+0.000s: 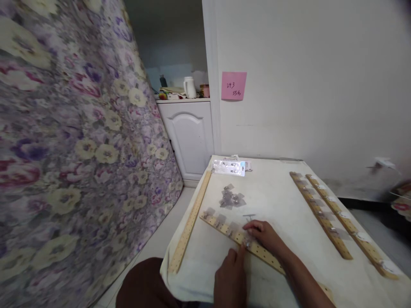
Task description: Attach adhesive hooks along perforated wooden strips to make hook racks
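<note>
A light wooden strip with holes (268,256) lies slantwise on the table, with several small clear plates with shiny metal fittings along it. My left hand (230,271) is at its near edge, index fingertip touching a metal fitting (247,244); the other fingers are curled and partly hidden. From the right, my right hand (263,234) reaches over the strip, thumb and fingers closed together at the clear plate of that same fitting. Just beyond it lies a thin metal T-shaped piece (248,215). A loose pile of similar clear-plated fittings (230,197) sits farther back.
Another holed strip (189,226) runs along the table's left edge. Two strips with fittings, one darker (316,209) and one paler (348,218), lie at the right. Clear packaging (228,167) is at the back. A floral curtain (80,141) hangs left; a wall stands behind.
</note>
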### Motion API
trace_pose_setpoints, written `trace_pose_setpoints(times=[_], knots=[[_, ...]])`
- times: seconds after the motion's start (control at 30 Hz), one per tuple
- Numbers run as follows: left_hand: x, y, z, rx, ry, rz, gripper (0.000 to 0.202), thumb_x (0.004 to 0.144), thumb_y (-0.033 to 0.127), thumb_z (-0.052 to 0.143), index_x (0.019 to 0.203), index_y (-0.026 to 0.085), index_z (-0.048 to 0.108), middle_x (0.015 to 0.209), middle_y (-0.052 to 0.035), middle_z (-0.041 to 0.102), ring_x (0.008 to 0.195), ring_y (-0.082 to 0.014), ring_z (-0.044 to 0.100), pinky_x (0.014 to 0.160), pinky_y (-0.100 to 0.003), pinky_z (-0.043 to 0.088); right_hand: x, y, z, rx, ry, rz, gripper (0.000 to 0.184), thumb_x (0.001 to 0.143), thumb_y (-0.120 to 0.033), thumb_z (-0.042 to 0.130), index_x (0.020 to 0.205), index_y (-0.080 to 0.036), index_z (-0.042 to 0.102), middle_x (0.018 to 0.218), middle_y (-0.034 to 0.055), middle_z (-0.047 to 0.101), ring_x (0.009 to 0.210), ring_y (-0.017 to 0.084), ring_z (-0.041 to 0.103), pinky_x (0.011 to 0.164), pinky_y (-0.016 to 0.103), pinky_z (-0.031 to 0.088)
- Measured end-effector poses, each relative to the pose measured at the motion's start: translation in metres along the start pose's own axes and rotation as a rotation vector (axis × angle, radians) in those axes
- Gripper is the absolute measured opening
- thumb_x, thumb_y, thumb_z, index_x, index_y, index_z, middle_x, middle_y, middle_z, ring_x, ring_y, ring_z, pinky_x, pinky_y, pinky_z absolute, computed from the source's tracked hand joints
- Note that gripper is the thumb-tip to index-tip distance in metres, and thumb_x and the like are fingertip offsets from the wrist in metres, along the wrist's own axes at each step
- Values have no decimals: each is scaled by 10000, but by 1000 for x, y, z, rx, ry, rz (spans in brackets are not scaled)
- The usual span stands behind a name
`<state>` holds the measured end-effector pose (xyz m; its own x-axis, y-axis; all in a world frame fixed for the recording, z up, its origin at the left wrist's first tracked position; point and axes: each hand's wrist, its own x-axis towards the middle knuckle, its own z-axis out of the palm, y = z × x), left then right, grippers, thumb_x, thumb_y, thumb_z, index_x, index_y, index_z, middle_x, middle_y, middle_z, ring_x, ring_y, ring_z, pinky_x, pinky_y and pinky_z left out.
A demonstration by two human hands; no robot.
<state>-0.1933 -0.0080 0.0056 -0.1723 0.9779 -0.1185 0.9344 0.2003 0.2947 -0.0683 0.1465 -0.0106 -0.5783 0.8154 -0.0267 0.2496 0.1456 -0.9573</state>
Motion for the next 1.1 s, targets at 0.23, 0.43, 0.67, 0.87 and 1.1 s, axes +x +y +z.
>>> trace_pose_setpoints(times=[0.23,0.43,0.67,0.87,1.1], knots=[[1,0,3,4,19,5,599,813,98,341,1353,358,314,1072,-34,538,896,-198,597,661,-278,423,-4,-5,0,-29,16,-43,227,761,-282,540,869,-176,709,839,50,701,782,210,605,717,306,443],[0,1,1,6,-14,-6,591,828,117,355,1366,356,297,1093,-36,531,915,-191,586,674,-270,425,-7,-4,2,-16,1,-41,248,715,-277,617,925,-171,693,733,22,639,690,176,570,636,277,432],[0,1,0,1,-7,6,585,836,113,350,1370,345,296,1084,-39,530,919,-190,578,680,-268,428,-5,4,4,2,11,-28,259,692,-245,630,932,-169,692,728,14,614,691,167,564,637,276,433],[1,2,0,-21,1,3,594,818,98,365,1350,358,319,1078,-33,529,924,-180,575,679,-254,422,-6,3,5,27,3,-15,284,647,-219,673,929,-178,686,722,2,603,685,156,553,634,266,425],[-1,2,1,12,3,7,638,801,81,351,1367,365,285,1062,-32,534,895,-184,585,663,-265,428,-2,7,9,124,2,45,281,620,-192,671,900,-169,664,665,-20,586,620,132,536,586,244,407]])
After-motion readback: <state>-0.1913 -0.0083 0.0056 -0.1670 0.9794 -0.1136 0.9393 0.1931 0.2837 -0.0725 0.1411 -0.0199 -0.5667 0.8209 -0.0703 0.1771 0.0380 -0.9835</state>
